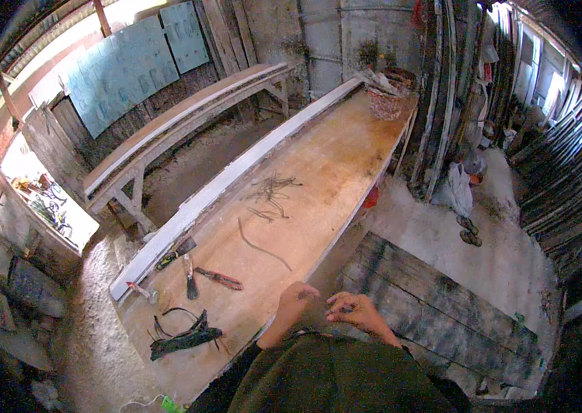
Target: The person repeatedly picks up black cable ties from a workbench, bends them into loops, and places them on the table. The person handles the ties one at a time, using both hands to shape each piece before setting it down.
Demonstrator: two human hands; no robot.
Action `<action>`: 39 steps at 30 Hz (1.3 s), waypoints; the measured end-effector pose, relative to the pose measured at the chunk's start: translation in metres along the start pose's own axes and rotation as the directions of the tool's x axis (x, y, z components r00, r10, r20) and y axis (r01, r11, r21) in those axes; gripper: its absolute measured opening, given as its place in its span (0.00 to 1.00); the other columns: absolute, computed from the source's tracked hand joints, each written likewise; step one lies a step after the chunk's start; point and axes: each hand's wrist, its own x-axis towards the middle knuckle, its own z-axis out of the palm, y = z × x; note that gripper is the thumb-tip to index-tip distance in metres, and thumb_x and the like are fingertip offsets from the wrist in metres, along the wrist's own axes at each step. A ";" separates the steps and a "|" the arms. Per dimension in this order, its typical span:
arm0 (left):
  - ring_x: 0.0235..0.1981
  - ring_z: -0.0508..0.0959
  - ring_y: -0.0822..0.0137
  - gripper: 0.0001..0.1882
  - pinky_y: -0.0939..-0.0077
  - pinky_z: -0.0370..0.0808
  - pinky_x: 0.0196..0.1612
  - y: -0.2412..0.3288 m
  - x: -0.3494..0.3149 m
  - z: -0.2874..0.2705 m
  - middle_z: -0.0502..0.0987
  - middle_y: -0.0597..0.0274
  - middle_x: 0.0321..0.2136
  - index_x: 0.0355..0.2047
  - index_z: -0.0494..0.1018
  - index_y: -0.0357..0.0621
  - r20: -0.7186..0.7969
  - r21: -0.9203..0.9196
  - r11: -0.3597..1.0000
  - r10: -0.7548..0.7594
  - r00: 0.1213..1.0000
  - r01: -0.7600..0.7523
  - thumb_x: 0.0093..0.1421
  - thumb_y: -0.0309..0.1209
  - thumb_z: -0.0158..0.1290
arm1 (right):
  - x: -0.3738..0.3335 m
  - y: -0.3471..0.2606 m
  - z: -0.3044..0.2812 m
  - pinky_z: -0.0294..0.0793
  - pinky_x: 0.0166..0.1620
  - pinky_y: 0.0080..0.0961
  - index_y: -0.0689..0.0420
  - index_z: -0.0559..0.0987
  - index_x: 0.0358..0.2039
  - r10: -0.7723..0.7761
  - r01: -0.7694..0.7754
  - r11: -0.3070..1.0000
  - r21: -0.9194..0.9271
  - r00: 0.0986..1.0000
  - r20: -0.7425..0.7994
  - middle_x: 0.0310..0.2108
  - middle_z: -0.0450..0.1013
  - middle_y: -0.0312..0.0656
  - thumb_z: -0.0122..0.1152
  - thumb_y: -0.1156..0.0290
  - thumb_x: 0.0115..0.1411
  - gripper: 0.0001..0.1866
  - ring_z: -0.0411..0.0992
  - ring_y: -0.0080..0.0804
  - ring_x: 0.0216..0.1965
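Observation:
My left hand (295, 308) is above the near edge of the long wooden table (332, 151), its fingers curled together. Just to its right, my right hand (358, 313) has thumb and fingers pinched. Whatever is between the fingers is too small and grainy to make out. On the tabletop ahead lies a single thin dark strand (258, 245), with a loose bundle of similar thin strands (272, 194) farther off. To the left are red-handled pliers (219, 278), a scraper-like tool with a dark end (190, 279) and a dark-and-yellow hand tool (174, 253).
A black strapped pouch or cloth (186, 339) lies at the table's near left. A white raised rail (236, 179) runs along its far side; a woven basket (386, 103) stands at the far end. Beyond is a bench (188, 113). Dark boards (442, 310) lie on the floor at right.

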 end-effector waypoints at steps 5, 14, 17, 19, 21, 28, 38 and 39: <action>0.34 0.68 0.69 0.07 0.76 0.64 0.37 0.025 -0.001 -0.005 0.69 0.64 0.27 0.24 0.69 0.41 0.444 -0.320 0.936 0.287 0.849 -0.150 0.48 0.31 0.53 | 0.032 0.030 -0.015 0.64 0.31 0.19 0.57 0.72 0.21 -0.045 -0.022 0.992 -0.124 0.858 -0.512 0.25 0.69 0.36 0.61 0.76 0.41 0.06 0.65 0.23 0.25; 0.24 0.69 0.75 0.08 0.80 0.66 0.28 0.022 -0.004 -0.048 0.70 0.66 0.22 0.21 0.70 0.41 0.010 -0.080 0.996 -0.047 0.999 0.048 0.45 0.31 0.57 | 0.066 0.031 0.006 0.64 0.36 0.25 0.52 0.77 0.26 -0.352 0.090 0.863 -0.497 0.813 -0.465 0.27 0.64 0.38 0.62 0.69 0.42 0.08 0.64 0.32 0.32; 0.22 0.70 0.74 0.08 0.80 0.67 0.26 0.008 -0.004 -0.066 0.71 0.64 0.22 0.21 0.71 0.39 -0.252 -0.052 0.990 -0.137 0.958 0.128 0.44 0.30 0.57 | 0.071 0.043 0.007 0.62 0.42 0.23 0.57 0.77 0.25 -0.096 0.059 0.953 -0.298 0.989 -0.112 0.31 0.65 0.39 0.63 0.69 0.42 0.08 0.63 0.30 0.38; 0.21 0.70 0.74 0.08 0.81 0.68 0.24 -0.021 -0.004 -0.074 0.72 0.62 0.22 0.21 0.71 0.38 -0.343 -0.022 0.991 -0.131 0.930 0.131 0.44 0.29 0.57 | 0.072 0.024 0.029 0.62 0.43 0.24 0.57 0.77 0.25 -0.095 0.140 0.967 -0.213 0.973 0.211 0.34 0.66 0.40 0.62 0.68 0.44 0.08 0.63 0.31 0.40; 0.19 0.70 0.73 0.08 0.81 0.68 0.21 -0.019 -0.006 -0.070 0.72 0.62 0.22 0.21 0.71 0.38 -0.384 -0.091 0.983 -0.180 0.906 0.157 0.45 0.29 0.56 | 0.071 0.009 0.053 0.62 0.44 0.25 0.57 0.77 0.25 -0.077 0.132 0.984 -0.116 0.916 0.393 0.34 0.68 0.40 0.61 0.67 0.45 0.08 0.64 0.32 0.41; 0.20 0.70 0.74 0.08 0.83 0.68 0.18 -0.018 -0.009 -0.071 0.71 0.62 0.22 0.21 0.71 0.38 -0.335 -0.193 0.963 -0.247 0.909 0.190 0.45 0.30 0.56 | 0.072 0.014 0.052 0.63 0.43 0.25 0.58 0.76 0.27 -0.066 0.084 0.996 -0.039 0.938 0.342 0.30 0.70 0.38 0.60 0.70 0.47 0.07 0.66 0.28 0.38; 0.30 0.67 0.74 0.06 0.81 0.64 0.32 -0.001 -0.016 -0.035 0.67 0.67 0.22 0.24 0.67 0.41 0.328 -0.298 0.947 0.217 0.919 -0.117 0.49 0.29 0.52 | 0.082 0.030 0.031 0.63 0.32 0.22 0.58 0.71 0.22 -0.130 -0.069 0.902 -0.427 0.898 -0.420 0.20 0.66 0.38 0.58 0.77 0.41 0.06 0.65 0.28 0.25; 0.26 0.66 0.75 0.08 0.81 0.63 0.28 0.003 -0.016 -0.031 0.64 0.69 0.22 0.23 0.65 0.42 0.426 -0.329 0.944 0.110 0.898 0.040 0.49 0.31 0.53 | 0.082 0.043 0.032 0.63 0.32 0.23 0.58 0.72 0.23 -0.169 -0.079 0.852 -0.518 0.894 -0.415 0.20 0.66 0.38 0.59 0.77 0.41 0.06 0.65 0.30 0.26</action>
